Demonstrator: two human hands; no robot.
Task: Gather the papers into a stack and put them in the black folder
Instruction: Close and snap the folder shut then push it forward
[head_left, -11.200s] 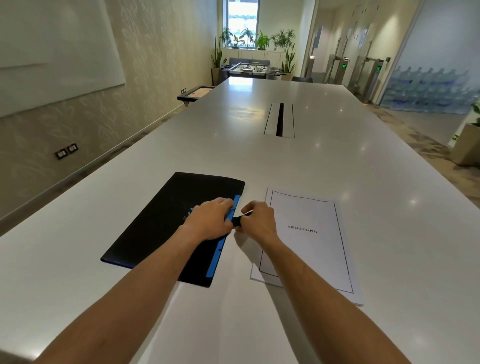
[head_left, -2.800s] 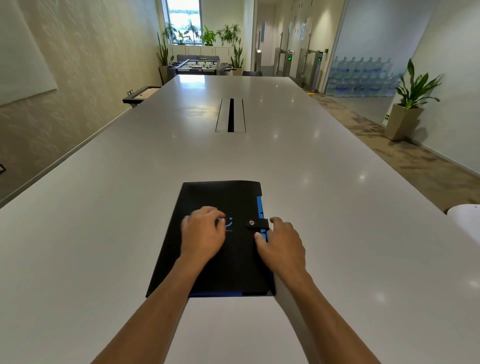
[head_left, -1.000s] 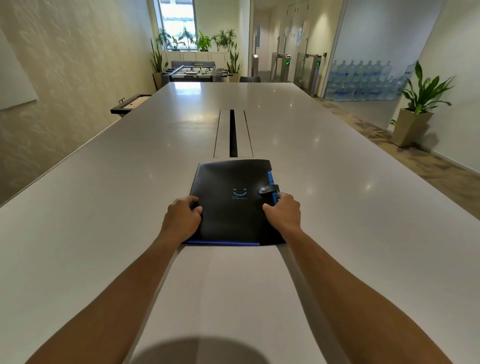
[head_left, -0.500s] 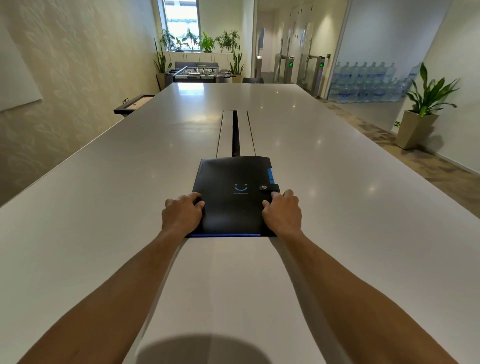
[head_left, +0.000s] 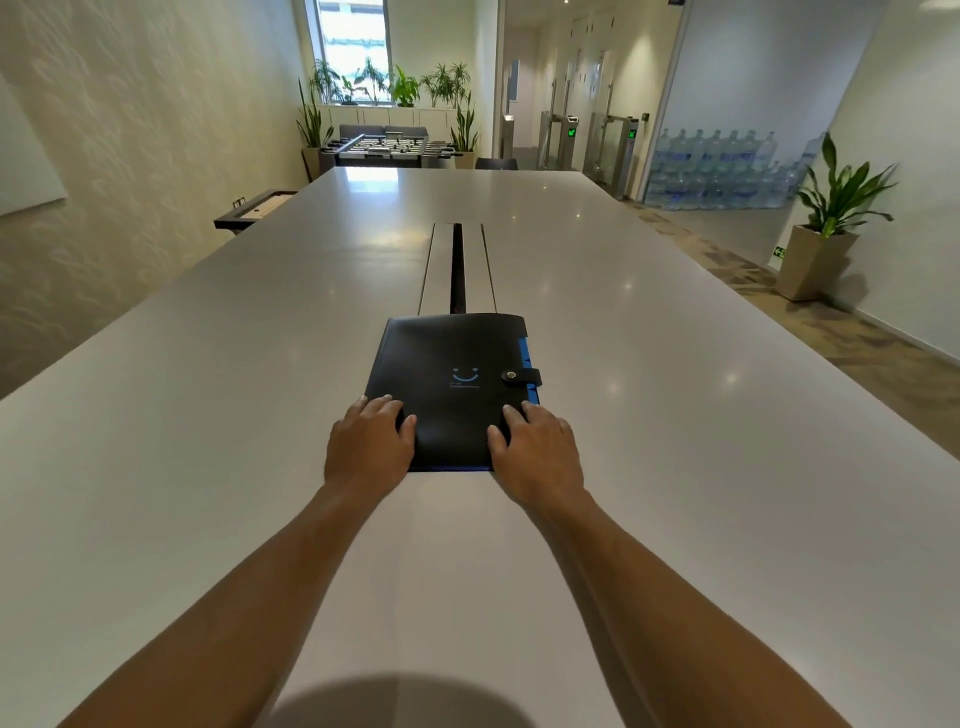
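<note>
- Black folder (head_left: 452, 384) lies closed and flat on the white tabletop (head_left: 675, 441), straight ahead of the person, its far edge touching the near end of the dark cable slot (head_left: 457, 270) that runs down the middle.
- Its strap (head_left: 521, 375) reaches over from the right edge and is snapped shut on the cover, with a blue smile mark (head_left: 465, 375) printed just left of it.
- A thin blue edge shows along the folder's right side and near edge; no paper can be seen outside it.
- Left hand (head_left: 370, 447) rests palm-down over the folder's near left corner, fingers loosely spread, gripping nothing.
- Right hand (head_left: 535, 451) rests the same way over the near right corner, fingers spread flat on the cover, below the strap.
- Both forearms stretch out bare over the tabletop.
</note>
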